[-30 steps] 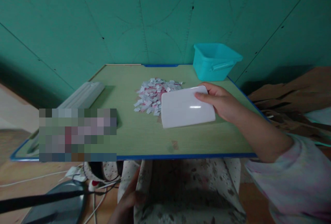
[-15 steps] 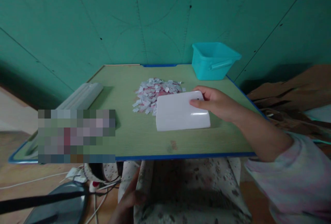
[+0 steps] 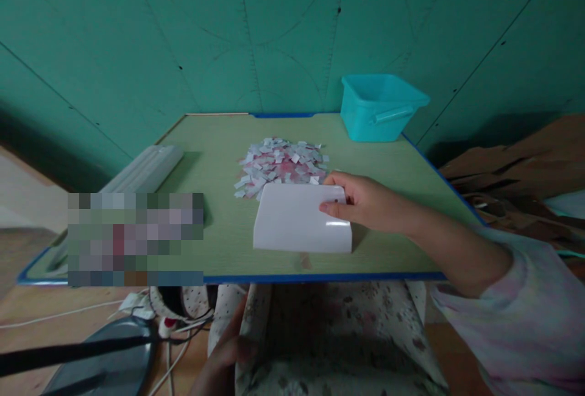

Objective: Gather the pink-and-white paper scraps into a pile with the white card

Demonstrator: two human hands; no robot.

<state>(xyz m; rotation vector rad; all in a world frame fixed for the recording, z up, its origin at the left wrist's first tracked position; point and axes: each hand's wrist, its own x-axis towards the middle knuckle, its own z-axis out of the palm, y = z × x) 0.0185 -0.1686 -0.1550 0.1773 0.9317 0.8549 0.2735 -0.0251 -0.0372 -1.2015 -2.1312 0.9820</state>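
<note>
My right hand [image 3: 354, 201] grips a glossy white plastic piece [image 3: 297, 219] by its right end, thumb on top and fingers behind. The piece is wide, with a small dark hole near the thumb, and it is held low over the table in front of a paper pile. That pile of small white and pinkish paper scraps [image 3: 278, 161] lies spread on the light green table [image 3: 228, 256]. My left hand [image 3: 231, 353] is down below the table edge beside my lap, dark and blurred. Its fingers do not show clearly.
A turquoise bucket [image 3: 381, 109] stands at the back right corner. Long white packaging [image 3: 141, 167] lies at the left, next to a pixelated patch. Cardboard sheets [image 3: 525, 158] are stacked at right. Cables [image 3: 178, 329] and a dark round base [image 3: 107, 353] are on the floor.
My right hand has moved the white plastic piece left and toward me, uncovering more of the paper pile. The left hand has stayed low beside my lap.
</note>
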